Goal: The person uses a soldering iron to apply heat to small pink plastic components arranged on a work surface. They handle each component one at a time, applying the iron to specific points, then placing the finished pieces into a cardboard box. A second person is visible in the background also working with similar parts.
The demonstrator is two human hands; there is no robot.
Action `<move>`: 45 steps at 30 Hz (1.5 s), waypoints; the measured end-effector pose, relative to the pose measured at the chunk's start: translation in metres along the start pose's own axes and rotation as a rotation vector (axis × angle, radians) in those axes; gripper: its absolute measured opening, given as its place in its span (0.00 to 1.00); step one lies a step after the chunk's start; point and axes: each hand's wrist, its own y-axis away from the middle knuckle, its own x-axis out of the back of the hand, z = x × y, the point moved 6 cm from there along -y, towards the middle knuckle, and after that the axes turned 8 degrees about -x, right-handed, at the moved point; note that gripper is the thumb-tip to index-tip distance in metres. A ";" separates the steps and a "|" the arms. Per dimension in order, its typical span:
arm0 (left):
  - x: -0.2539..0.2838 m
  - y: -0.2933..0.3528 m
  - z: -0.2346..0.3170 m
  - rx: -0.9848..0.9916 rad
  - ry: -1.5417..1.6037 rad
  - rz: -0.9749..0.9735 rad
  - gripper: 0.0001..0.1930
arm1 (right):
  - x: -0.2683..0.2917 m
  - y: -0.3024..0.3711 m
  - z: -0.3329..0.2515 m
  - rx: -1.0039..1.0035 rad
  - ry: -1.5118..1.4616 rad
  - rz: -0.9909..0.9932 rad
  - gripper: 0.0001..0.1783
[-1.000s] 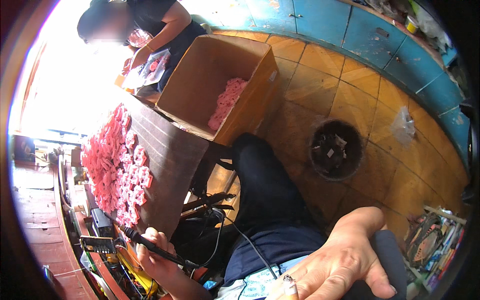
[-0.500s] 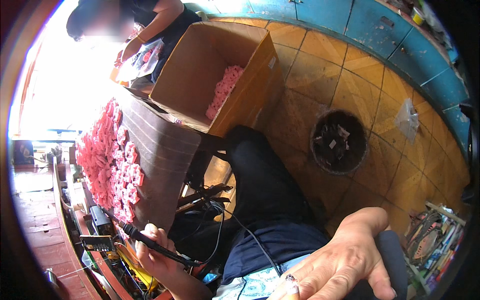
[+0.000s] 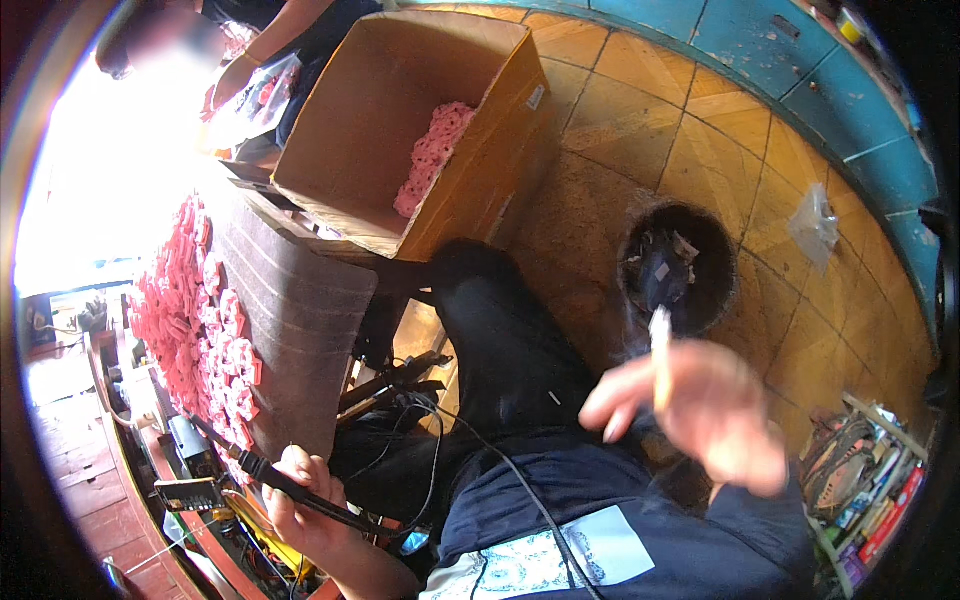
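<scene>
My left hand (image 3: 305, 505) is closed around the black handle of a soldering iron (image 3: 275, 480), its thin tip pointing up and left. The iron lies across my fingers, beside the near edge of a dark, cloth-like work surface (image 3: 290, 290). Many pink plastic parts (image 3: 195, 330) are spread in a heap over that surface. Raised above my lap on the right, my right hand (image 3: 715, 410) is smeared by motion. A lit cigarette (image 3: 661, 355) stands up between its fingers, with white ash at the end.
A cardboard box (image 3: 490, 160) with pink parts (image 3: 435, 155) stands beyond my knee. A dark waste bin (image 3: 715, 240) sits on the tiled floor, a plastic bag (image 3: 815, 225) past it. Black cables (image 3: 500, 465) cross my lap. Another person's arm (image 3: 285, 30) holds a clear bag (image 3: 270, 95).
My right hand has lifted from my lap and swung up and away, carrying the cigarette toward the bin. My left hand keeps the soldering iron in nearly the same place. The view has shifted slightly.
</scene>
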 end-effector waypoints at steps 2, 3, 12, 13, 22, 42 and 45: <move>-0.001 -0.002 -0.002 -0.021 -0.045 -0.076 0.16 | 0.073 0.009 0.015 -0.119 0.266 0.394 0.36; 0.001 0.000 -0.002 -0.013 -0.022 -0.042 0.17 | 0.119 0.020 0.028 -0.240 0.419 0.561 0.24; -0.005 -0.004 -0.011 0.042 -0.041 0.002 0.17 | 0.392 0.140 0.178 -0.842 1.060 0.968 0.05; -0.005 -0.006 -0.012 0.040 -0.056 -0.032 0.17 | 0.406 0.148 0.188 -0.879 1.157 0.941 0.05; -0.017 -0.008 -0.017 0.045 -0.103 -0.060 0.16 | 0.445 0.169 0.227 -1.022 1.097 0.987 0.08; -0.013 -0.008 -0.022 0.070 -0.162 0.065 0.21 | 0.457 0.175 0.252 -1.057 1.506 0.874 0.16; -0.016 -0.009 -0.022 0.068 -0.151 0.053 0.21 | 0.447 0.169 0.245 -1.098 1.515 0.903 0.20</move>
